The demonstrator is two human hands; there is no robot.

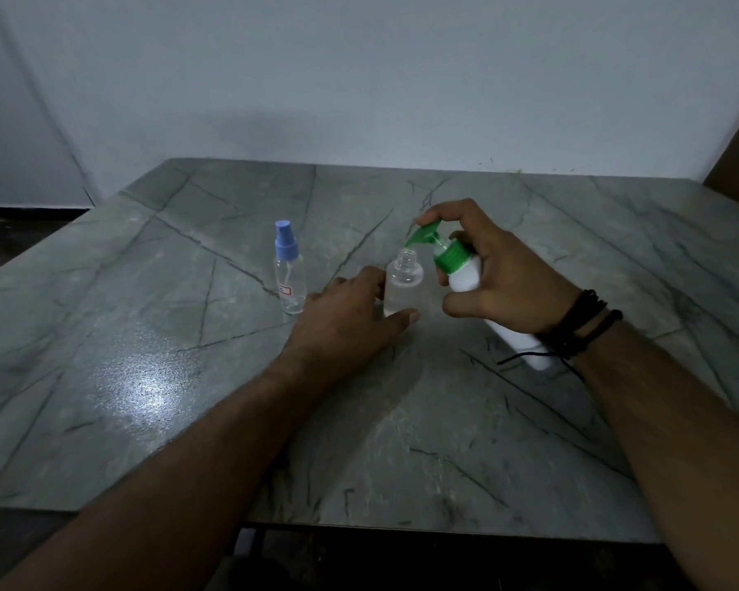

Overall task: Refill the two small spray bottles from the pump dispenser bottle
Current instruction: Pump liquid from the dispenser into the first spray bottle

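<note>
Pump dispenser bottle [466,273]: light, smooth plastic, tilted in your right hand [504,270], spout over the uncapped spray bottle [403,287]. Left hand [346,317] grips that light, tippy bottle upright on the tabletop [188,334]; hold low.

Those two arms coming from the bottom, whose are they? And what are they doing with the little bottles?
They belong to a person wearing a camera on the head, so you see what that person sees looking down. There is just this one picture. In front is a grey stone table.

The left hand holds a small clear bottle standing on the table. Its top is off, so its mouth is open.

The right hand holds a white pump bottle tilted, with a finger resting on its green pump. The pump's spout points at the open mouth, ready to squirt liquid in.

Further left stands another small bottle with a blue spray top, still closed, with nobody touching it.
</note>
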